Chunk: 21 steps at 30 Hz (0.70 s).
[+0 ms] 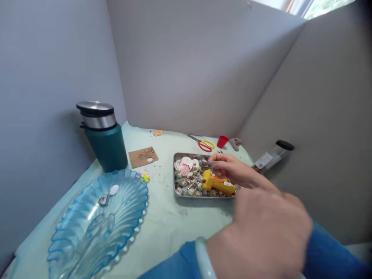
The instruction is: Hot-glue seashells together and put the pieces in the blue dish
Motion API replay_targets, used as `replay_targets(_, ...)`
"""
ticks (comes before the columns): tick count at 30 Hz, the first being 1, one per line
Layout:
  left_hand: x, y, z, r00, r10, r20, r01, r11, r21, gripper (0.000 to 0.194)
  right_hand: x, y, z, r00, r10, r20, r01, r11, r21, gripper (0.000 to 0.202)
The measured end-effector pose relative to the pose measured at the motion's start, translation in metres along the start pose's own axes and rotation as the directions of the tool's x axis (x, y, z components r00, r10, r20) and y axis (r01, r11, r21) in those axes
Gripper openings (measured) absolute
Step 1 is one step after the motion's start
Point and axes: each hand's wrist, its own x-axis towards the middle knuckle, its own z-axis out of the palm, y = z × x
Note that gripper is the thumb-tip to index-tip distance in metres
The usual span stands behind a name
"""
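My right hand (228,166) reaches over a shallow metal tray (200,198). Its fingers pinch around a small, dark grey, narrow piece (206,164) whose kind I cannot make out. Below them, a yellow hot glue gun (217,186) with an orange trigger lies in the tray. Around it are small shell-like or bead-like bits (190,186) and flat white discs (187,162). In front, my left hand (261,232), blurred and with a pale bangle (203,257) at the wrist, crosses over my right forearm; its fingers are hidden.
A blue scalloped glass dish (128,217) fills the near left, with a teal bottle (107,149) behind it. A brown card (143,156), scissors (205,145) and a red cup (222,142) lie toward the back. A black-capped clear container (270,155) leans at the right wall.
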Motion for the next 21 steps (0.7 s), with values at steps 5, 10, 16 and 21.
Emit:
replay_targets(5,-0.006,-0.059,-0.027,0.941,-0.112,-0.319,0.105,0.994,-0.040,0.016,0.013,-0.001,-0.006,0.996,-0.029,0.079,0.038,0.993,-0.111,0.019)
replay_targets(10,-0.030,-0.112,-0.040,0.798,-0.444,-0.408,0.385,0.896,-0.223,0.021,0.018,-0.004,-0.008,0.983,-0.082,0.167,0.116,0.972,-0.205,0.018)
replay_targets(16,-0.019,-0.139,-0.046,0.862,-0.503,-0.061,0.417,0.773,-0.479,0.039,0.004,-0.021,0.000,0.953,-0.204,0.225,0.294,0.803,-0.518,0.009)
replay_targets(21,-0.006,-0.135,-0.045,0.898,-0.432,0.078,0.387,0.695,-0.606,0.042,-0.005,-0.025,-0.006,0.920,-0.281,0.274,0.392,0.672,-0.628,0.010)
